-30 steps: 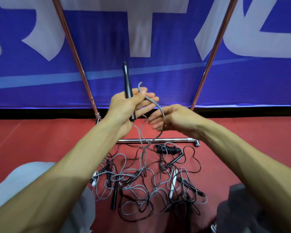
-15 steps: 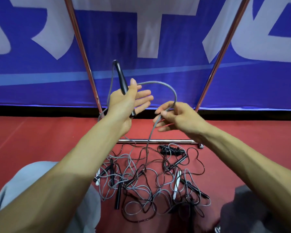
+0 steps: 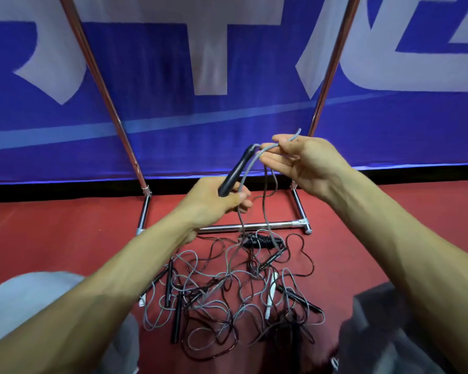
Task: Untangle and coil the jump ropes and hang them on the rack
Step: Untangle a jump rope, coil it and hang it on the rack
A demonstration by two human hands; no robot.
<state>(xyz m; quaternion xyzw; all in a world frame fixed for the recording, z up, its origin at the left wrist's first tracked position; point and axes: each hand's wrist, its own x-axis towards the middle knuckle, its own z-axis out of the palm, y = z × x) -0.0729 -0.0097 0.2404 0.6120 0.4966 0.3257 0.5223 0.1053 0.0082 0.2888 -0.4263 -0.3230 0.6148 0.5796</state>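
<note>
My left hand [image 3: 216, 202] grips the lower end of a black jump-rope handle [image 3: 237, 170], which tilts up to the right. Its grey rope [image 3: 265, 195] loops from the handle's top to my right hand [image 3: 301, 160], which pinches it between thumb and fingers, the rope's end sticking up past them. Strands hang from both hands down into a tangled pile of grey and dark ropes [image 3: 227, 295] with black and white handles on the red floor. One coiled black rope [image 3: 262, 242] lies by the rack's base bar [image 3: 254, 226].
The metal rack's two uprights [image 3: 103, 85] [image 3: 333, 66] lean away against a blue and white banner [image 3: 227, 49]. My knees in grey trousers [image 3: 25, 306] flank the pile. Red floor stretches left and right of the rack.
My left hand has dropped and tilted the handle to the right. My right hand has risen, drawing the grey rope up near the handle's top.
</note>
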